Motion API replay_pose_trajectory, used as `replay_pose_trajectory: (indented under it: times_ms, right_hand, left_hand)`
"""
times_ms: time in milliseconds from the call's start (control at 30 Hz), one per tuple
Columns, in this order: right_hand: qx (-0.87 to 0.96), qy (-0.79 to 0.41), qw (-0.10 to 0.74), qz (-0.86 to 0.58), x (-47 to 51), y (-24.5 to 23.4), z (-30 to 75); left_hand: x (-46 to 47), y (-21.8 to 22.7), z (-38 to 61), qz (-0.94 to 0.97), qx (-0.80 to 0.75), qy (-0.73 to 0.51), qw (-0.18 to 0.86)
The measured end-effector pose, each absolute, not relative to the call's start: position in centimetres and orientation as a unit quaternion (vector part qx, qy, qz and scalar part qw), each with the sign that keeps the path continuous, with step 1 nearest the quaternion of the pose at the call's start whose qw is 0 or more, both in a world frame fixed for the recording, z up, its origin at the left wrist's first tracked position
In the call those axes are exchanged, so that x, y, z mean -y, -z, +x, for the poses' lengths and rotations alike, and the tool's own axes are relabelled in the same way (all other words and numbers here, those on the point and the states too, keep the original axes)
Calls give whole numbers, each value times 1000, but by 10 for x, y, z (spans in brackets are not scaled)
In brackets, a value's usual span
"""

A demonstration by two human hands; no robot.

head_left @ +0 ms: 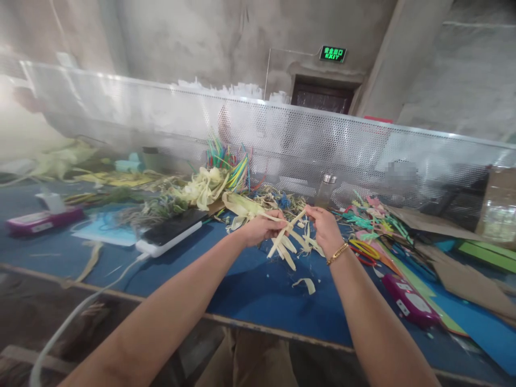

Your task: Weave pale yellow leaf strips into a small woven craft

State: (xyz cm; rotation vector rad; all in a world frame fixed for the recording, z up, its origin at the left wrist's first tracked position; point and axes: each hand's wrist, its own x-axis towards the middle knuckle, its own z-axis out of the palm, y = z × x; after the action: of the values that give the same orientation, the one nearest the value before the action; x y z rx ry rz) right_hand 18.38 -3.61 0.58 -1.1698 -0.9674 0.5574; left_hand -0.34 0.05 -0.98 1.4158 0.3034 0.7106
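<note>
Both hands are raised over the blue tabletop (245, 285), close together. My left hand (264, 230) pinches a bundle of pale corn husk strips (287, 250), whose flat ends fan out below it. My right hand (323, 226), with a gold bracelet at the wrist, pinches the end of one strip that runs up from the bundle. More husk hangs or lies just behind the hands; I cannot tell which. A small curled husk scrap (308, 285) lies on the table in front of them. A heap of husks (205, 188) sits behind my left hand.
A perforated metal screen (250, 123) closes off the table's back. To the left are a black-and-white device (173, 234) with a white cable and a purple power strip (44, 220). On the right lie scissors (365, 250), another purple power strip (409, 301) and cardboard (467, 274). A bottle (327, 188) stands behind.
</note>
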Motion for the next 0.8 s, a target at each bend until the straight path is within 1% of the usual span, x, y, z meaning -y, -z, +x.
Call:
replay_pose_trajectory:
  times_ms: [100, 300, 367, 400, 500, 567, 633, 733, 800]
  right_hand:
    - [377, -267, 727, -508, 33, -5, 185]
    - [381, -243, 746, -489, 26, 2, 186]
    - [408, -246, 727, -494, 29, 0, 183]
    - [434, -266, 706, -493, 32, -1, 181]
    - [547, -364, 594, -464, 42, -5, 169]
    - [599, -381, 540, -452, 47, -5, 161]
    - [614, -356, 538, -455, 48, -3, 154]
    - [598, -317, 578, -457, 47, -1, 148]
    - [581, -316, 597, -454, 47, 0, 146]
  left_hand:
    - [-1, 10, -4, 620, -128, -313, 708]
    - [-3, 9, -7, 587, -112, -285, 749]
    - [-4, 8, -6, 566, -103, -294, 763]
    - [-5, 7, -6, 551, -105, -307, 769]
    - [-9, 5, -4, 498, -138, -366, 774]
    - [-11, 4, -4, 478, -160, -387, 772]
    - [-13, 2, -5, 461, -159, -386, 783]
    - [-13, 1, -6, 451, -124, -376, 800]
    - [-11, 3, -4, 471, -107, -399, 780]
